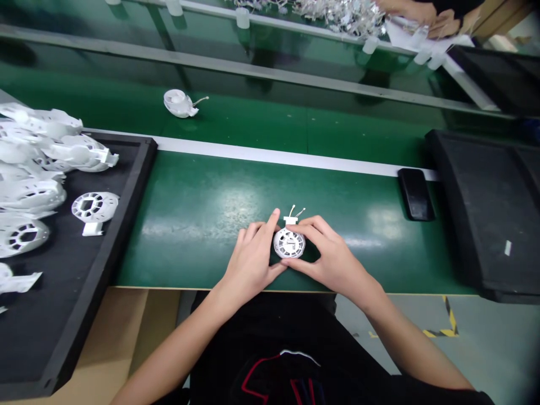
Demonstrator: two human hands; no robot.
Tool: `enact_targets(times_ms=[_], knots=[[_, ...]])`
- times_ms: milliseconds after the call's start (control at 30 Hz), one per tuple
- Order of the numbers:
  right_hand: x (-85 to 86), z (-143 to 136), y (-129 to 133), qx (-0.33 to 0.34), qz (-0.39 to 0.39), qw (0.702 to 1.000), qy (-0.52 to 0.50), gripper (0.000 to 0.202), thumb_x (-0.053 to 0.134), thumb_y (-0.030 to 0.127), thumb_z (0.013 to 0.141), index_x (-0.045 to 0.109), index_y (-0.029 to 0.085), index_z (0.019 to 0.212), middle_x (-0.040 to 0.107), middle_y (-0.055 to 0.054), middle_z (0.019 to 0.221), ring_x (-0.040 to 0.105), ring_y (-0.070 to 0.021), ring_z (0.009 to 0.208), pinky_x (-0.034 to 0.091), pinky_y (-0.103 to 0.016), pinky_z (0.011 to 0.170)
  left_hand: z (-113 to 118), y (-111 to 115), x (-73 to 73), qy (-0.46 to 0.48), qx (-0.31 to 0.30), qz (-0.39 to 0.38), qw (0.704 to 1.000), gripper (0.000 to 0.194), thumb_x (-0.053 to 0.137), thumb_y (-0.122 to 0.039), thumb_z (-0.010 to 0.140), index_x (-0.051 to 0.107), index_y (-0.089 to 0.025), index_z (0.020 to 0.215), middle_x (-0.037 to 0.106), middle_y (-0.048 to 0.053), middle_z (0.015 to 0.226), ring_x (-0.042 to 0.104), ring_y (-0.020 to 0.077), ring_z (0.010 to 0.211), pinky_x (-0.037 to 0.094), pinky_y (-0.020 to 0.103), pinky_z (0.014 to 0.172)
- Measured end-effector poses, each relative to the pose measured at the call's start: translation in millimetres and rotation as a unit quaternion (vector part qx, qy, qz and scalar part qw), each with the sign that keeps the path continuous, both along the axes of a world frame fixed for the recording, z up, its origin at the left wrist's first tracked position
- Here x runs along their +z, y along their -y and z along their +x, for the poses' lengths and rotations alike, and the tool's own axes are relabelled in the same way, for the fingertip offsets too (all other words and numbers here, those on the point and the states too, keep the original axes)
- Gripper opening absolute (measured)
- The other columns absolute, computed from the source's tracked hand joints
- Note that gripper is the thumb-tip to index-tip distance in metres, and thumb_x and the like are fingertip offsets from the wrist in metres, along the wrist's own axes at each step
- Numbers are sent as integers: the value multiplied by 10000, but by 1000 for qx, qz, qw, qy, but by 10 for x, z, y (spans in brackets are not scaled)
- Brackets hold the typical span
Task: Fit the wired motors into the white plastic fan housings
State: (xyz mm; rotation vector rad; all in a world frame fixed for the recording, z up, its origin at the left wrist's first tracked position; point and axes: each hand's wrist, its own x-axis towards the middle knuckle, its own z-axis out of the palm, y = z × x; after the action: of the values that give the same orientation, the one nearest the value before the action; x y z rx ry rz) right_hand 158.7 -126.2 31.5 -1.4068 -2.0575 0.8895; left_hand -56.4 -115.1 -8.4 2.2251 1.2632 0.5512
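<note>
A round white plastic part (289,243) with a ring of slots lies at the front of the green table (202,191). Its narrow neck points away from me, and two thin wires stick out past it. My left hand (252,256) holds the part's left side, the forefinger stretched along it and the thumb at its lower edge. From the right, my right hand (331,256) grips the same part between the thumb at the bottom and the fingers near the neck.
At left, a black tray (126,185) holds several white parts. Another white part with a wire (179,103) lies further back. A black phone (415,194) and black case (489,225) are at right. Another person's hands (439,22) show at top right.
</note>
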Motion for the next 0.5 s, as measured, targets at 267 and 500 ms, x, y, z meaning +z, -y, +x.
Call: enact_targets(times_ms=[267, 500], knots=[[-22, 31, -70, 7, -18, 999, 27, 531, 819, 436, 884, 636, 333, 1372, 708, -44, 1248, 619, -281, 1193, 543, -497, 1022, 34, 6, -8, -7, -4, -3, 1000, 1071, 767, -255, 837, 108, -200, 1678, 627, 151, 1353, 527, 350, 1229, 433, 470, 972], [34, 4, -70, 43, 7, 997, 67, 535, 766, 465, 925, 605, 318, 1414, 716, -49, 1294, 634, -272, 1194, 535, -474, 1012, -160, -81, 197, 145, -10, -132, 981, 503, 676, -302, 920, 595, -235, 1412, 655, 100, 1358, 591, 292, 1252, 441, 479, 1082]])
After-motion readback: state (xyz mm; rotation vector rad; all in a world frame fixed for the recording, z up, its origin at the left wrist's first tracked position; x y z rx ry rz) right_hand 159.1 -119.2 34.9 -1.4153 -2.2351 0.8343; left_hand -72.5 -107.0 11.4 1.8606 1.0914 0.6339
